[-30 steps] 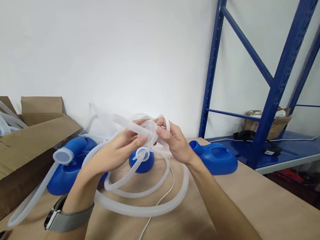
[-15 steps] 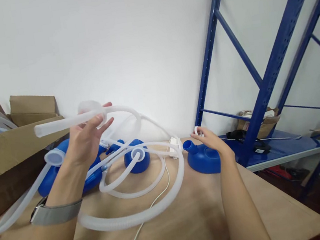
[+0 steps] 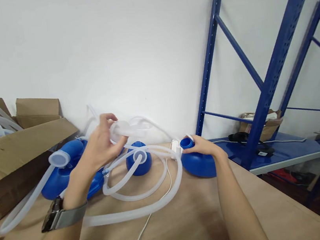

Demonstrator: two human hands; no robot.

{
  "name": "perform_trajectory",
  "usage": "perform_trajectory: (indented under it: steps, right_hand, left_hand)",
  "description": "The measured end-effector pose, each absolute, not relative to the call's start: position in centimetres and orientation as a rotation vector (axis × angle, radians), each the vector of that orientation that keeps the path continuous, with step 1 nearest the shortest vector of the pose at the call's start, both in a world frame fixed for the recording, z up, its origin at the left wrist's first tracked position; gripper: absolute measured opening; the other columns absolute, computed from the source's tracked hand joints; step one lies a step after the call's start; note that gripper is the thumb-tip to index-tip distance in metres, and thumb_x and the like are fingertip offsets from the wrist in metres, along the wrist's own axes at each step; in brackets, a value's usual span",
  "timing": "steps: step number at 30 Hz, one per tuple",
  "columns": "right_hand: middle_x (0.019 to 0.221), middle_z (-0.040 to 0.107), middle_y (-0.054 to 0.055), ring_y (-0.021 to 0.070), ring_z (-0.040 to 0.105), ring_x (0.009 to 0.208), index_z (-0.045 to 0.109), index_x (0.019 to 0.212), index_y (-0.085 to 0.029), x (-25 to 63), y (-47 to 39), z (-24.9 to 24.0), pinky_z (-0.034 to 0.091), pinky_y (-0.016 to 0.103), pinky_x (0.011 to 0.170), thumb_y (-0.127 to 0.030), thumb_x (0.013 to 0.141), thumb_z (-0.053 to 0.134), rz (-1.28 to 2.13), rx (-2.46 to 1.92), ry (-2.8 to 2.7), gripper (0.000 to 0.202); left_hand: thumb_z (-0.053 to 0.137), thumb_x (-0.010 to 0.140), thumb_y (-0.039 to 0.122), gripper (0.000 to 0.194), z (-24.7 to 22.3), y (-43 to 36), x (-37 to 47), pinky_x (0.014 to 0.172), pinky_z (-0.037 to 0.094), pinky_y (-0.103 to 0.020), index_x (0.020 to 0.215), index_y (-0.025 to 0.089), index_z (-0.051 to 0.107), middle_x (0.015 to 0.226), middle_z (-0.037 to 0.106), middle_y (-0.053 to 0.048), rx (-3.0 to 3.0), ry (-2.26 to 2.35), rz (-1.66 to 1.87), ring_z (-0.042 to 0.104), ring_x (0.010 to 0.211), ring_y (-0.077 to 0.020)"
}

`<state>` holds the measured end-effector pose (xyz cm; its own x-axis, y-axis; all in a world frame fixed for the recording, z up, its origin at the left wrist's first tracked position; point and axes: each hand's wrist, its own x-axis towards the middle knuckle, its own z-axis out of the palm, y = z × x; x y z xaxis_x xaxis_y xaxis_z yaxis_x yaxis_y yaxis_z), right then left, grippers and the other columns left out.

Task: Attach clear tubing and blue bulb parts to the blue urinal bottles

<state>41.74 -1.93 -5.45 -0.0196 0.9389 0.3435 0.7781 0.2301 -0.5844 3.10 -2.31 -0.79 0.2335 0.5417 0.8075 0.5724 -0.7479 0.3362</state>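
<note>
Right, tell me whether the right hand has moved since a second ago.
Yes. The right hand has swung rightward, away from the tubing held in the left hand, onto the blue bottle beside the blue rack.

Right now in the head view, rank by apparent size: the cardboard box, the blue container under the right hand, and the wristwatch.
1. cardboard box, cut by the frame edge yet clearly largest.
2. blue container, partly covered by the right hand.
3. wristwatch, smallest, though nearest the camera.

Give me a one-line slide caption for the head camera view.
Left hand lifts a translucent tube while right hand grips a blue bottle.
</note>
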Motion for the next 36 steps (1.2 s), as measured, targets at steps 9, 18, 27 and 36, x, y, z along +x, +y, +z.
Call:
perform_trajectory:
  steps: [9, 18, 27, 36]
  right_hand:
    - [0.098, 0.071, 0.005, 0.0242, 0.066, 0.087, 0.076, 0.113, -0.023, 37.9, -6.0, -0.1, 0.057, 0.036, 0.074, -0.052, 0.071, 0.084, 0.331, -0.982, -1.611, 0.052]
    - [0.109, 0.068, 0.006, 0.0238, 0.066, 0.095, 0.069, 0.117, -0.023, 29.6, -4.8, 0.1, 0.061, 0.032, 0.065, -0.065, 0.074, 0.076, 0.528, -0.835, -1.14, 0.061]
    - [0.105, 0.068, 0.005, 0.0222, 0.067, 0.091, 0.065, 0.117, -0.022, 27.4, -4.9, -1.1, 0.06, 0.031, 0.063, -0.064, 0.074, 0.077, 0.603, -0.942, -1.28, 0.061]
    - [0.103, 0.07, 0.005, 0.0201, 0.069, 0.091, 0.06, 0.112, -0.023, 26.3, -2.9, -3.4, 0.059, 0.026, 0.06, -0.051, 0.076, 0.081, 0.972, -1.0, -1.424, 0.05]
  left_hand:
    - [0.053, 0.087, 0.074, 0.087, -2.0, -2.5, 5.9, 0.083, 0.05, -0.047, 0.152, 0.02, 0.033, 0.084, 0.069, -0.008, -2.704, -1.224, -1.04, 0.07, 0.089, -0.0388]
    - [0.061, 0.081, 0.075, 0.087, -1.6, -1.0, 3.8, 0.1, 0.05, -0.045, 0.148, 0.023, 0.046, 0.13, 0.066, -0.011, -3.05, -1.136, -1.834, 0.062, 0.119, -0.0364]
    - [0.087, 0.06, 0.068, 0.15, -1.8, -0.7, 1.7, 0.117, 0.035, -0.06, 0.163, 0.031, -0.017, 0.158, 0.044, -0.02, -3.062, -1.192, -1.584, 0.048, 0.14, -0.0427]
    - [0.08, 0.073, 0.057, 0.128, -0.4, -1.8, 0.2, 0.101, 0.052, -0.046, 0.166, 0.025, -0.002, 0.136, 0.067, -0.017, -3.201, -1.402, -0.894, 0.064, 0.125, -0.0357]
